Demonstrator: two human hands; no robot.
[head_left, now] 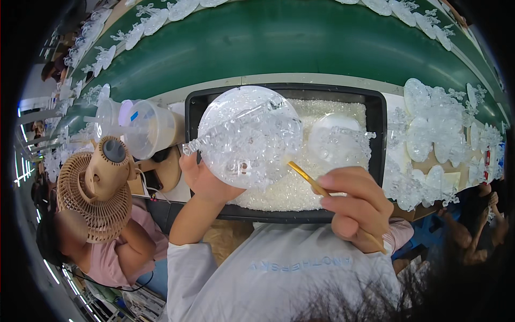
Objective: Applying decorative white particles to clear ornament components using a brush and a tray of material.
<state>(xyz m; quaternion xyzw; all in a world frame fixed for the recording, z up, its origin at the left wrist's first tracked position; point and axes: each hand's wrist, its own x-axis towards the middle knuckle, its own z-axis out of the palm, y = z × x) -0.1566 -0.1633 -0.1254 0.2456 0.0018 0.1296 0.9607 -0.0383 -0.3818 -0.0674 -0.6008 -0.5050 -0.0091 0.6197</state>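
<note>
1. Head view: left hand supports white round disc covered in clear, glassy pieces at its lower-left edge; most fingers hidden beneath. Disc sits above black rectangular tray of clear granules.
2. Right hand pinches slim gold-coloured stick, tip by disc's lower-right; contact unclear.
3. Handling guess: disc light, stiff; pieces slick, fragile. Hold by rim or underside, thumb off the pieces.
</note>
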